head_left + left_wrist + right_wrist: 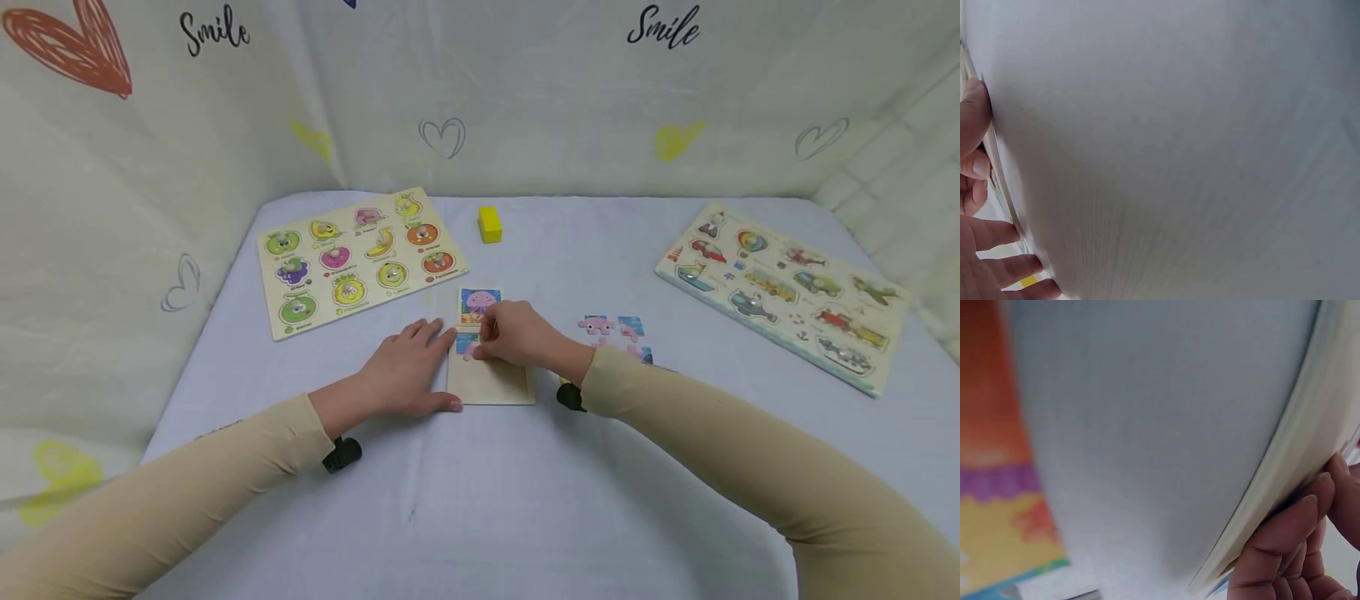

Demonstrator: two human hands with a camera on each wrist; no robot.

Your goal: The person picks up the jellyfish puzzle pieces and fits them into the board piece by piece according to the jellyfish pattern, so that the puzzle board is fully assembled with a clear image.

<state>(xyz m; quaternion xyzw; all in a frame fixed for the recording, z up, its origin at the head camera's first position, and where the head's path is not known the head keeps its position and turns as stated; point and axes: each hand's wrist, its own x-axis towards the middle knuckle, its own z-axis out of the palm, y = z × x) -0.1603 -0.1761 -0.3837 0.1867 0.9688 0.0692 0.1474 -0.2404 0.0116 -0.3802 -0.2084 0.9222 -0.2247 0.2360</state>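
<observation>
A small wooden puzzle board (491,385) lies in the middle of the table, its upper part bearing a picture of a pink cartoon animal (477,302) on blue. Just below that picture, a blue and pink puzzle piece (466,343) sits in the board's upper left corner. My right hand (517,335) is bent over it, thumb and finger pinching at the piece's right side; the fingers partly hide it. My left hand (405,371) is spread flat along the board's left edge, fingertips and thumb touching it. Both wrist views show fingers (1000,234) and fingers (1282,534) at the board's edge.
Several loose puzzle pieces (596,324) lie right of the board, partly under my right forearm. A fruit puzzle board (360,304) is at back left and a vehicle puzzle board (780,321) at right. A yellow block (490,225) stands at the back.
</observation>
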